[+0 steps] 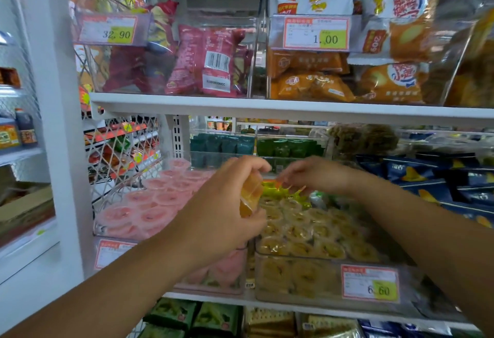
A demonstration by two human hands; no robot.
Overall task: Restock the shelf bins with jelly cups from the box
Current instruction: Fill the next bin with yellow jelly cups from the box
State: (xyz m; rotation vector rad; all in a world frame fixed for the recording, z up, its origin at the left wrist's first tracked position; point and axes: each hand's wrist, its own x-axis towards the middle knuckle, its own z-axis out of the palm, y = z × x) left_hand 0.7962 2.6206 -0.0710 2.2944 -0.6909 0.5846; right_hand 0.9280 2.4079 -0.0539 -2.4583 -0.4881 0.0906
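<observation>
**Both hands over the yellow-cup bin**

The orange jelly cups (250, 196) are stacked in the left hand (227, 204), its fingers and thumb curled round them, just above the yellow-cup bin (294, 276). The right hand (312, 174) reaches palm-down over the bin's back, fingertips among the cups. I can't tell if it grips one. The pink-cup bin (103, 228) stands alongside.

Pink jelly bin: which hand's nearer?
Left. Left hand hovers at the right edge of the pink bin, holding orange cups; right hand farther right, over the yellow bin.
</observation>
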